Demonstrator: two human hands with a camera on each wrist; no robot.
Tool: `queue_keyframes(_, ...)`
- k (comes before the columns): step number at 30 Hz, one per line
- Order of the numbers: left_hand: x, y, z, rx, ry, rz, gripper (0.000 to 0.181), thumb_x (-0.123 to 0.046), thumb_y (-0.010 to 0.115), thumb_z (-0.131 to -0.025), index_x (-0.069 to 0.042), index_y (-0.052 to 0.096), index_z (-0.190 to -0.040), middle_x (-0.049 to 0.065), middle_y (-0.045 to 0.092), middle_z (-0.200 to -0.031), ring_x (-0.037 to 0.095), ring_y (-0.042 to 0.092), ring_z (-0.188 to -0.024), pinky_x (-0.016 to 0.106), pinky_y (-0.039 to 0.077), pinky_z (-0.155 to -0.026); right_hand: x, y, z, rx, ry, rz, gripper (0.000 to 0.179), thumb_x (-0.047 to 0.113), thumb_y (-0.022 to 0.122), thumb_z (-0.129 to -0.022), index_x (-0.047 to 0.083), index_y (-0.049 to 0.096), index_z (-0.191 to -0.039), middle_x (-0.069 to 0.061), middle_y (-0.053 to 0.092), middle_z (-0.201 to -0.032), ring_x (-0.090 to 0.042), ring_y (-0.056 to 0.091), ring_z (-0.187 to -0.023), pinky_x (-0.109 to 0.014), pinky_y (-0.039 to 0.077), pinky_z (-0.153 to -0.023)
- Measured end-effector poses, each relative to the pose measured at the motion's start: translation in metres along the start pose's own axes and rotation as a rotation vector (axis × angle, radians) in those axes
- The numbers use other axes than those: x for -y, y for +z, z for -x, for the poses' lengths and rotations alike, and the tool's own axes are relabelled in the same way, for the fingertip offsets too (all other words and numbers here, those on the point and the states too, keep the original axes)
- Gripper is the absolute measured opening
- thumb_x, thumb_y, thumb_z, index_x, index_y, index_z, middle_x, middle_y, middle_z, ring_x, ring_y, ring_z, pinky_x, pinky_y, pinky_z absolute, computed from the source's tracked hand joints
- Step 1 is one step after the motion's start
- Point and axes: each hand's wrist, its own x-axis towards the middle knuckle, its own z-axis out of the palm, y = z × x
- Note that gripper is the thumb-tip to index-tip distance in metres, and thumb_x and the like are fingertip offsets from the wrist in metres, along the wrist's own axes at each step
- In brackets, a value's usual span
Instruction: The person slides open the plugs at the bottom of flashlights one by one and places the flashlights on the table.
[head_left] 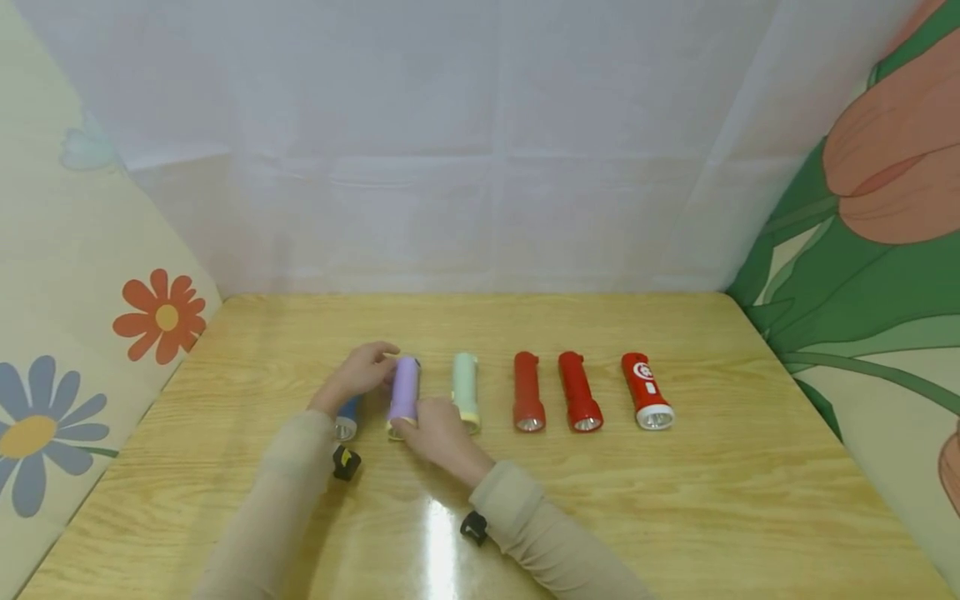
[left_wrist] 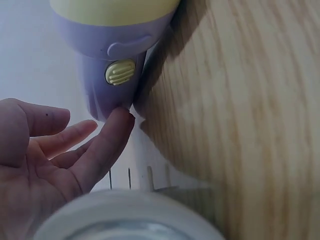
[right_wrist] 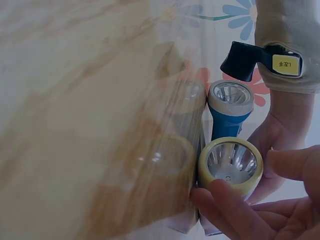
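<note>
A purple flashlight (head_left: 405,387) with a pale-yellow head lies on the table, its lens towards me. My right hand (head_left: 444,433) grips it at the head; in the right wrist view fingers and thumb are around the yellow rim (right_wrist: 257,177). At its back end is my left hand (head_left: 365,369), the fingers loosely extended and one fingertip right at the purple body (left_wrist: 97,82) in the left wrist view. A blue flashlight (head_left: 347,419) with a white rim lies partly hidden under the left forearm. Close beside my right hand is a mint-green flashlight (head_left: 465,379).
Farther right in the row lie two red flashlights (head_left: 528,387) (head_left: 577,387) and a red flashlight with a white rim (head_left: 647,392). Black wrist-camera mounts (head_left: 346,463) hang at both cuffs. A white cloth (head_left: 487,208) stands behind the wooden table (head_left: 720,500).
</note>
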Motion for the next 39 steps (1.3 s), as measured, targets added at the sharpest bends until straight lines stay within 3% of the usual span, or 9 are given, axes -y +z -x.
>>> queue_keyframes(14,-0.0018,0.0029,-0.0069,0.019,-0.01,-0.036,0.029,-0.007,0.043,-0.091,0.012,0.055,-0.111,0.025,0.061,-0.098,0.026,0.061,-0.076,0.039,0.05,-0.074,0.0022,0.0003,-0.0011,-0.003,0.024,0.045,0.024,0.024,0.063,-0.085,0.002,0.06,-0.076,-0.001,0.049,-0.056,-0.011,0.044,-0.047,-0.02,0.037,-0.041)
queue_keyframes(21,-0.0027,0.0041,-0.0065,0.031,-0.047,0.009,0.028,-0.005,0.04,-0.091,0.011,0.054,-0.11,0.022,0.061,-0.094,0.026,0.061,-0.075,0.038,0.05,-0.073,0.0019,0.0011,-0.0007,-0.003,0.02,0.003,0.021,0.02,0.063,-0.085,0.001,0.06,-0.077,-0.001,0.048,-0.057,-0.011,0.044,-0.047,-0.019,0.037,-0.041)
queue_keyframes(30,-0.0048,0.0053,-0.004,-0.032,-0.087,0.025,0.026,-0.006,0.041,-0.092,0.008,0.053,-0.11,0.021,0.06,-0.096,0.028,0.059,-0.08,0.039,0.049,-0.074,0.0011,0.0032,-0.0027,-0.013,0.016,0.012,0.021,0.02,0.065,-0.083,0.0,0.061,-0.08,-0.003,0.052,-0.06,-0.012,0.045,-0.052,-0.02,0.037,-0.045)
queue_keyframes(39,-0.0042,0.0066,-0.0044,-0.087,-0.062,0.009,0.024,-0.008,0.043,-0.093,0.007,0.055,-0.107,0.021,0.06,-0.094,0.028,0.057,-0.079,0.035,0.049,-0.067,0.0009,0.0027,-0.003,-0.008,0.029,-0.012,0.021,0.019,0.067,-0.081,0.0,0.062,-0.087,-0.005,0.058,-0.068,-0.013,0.049,-0.058,-0.021,0.041,-0.051)
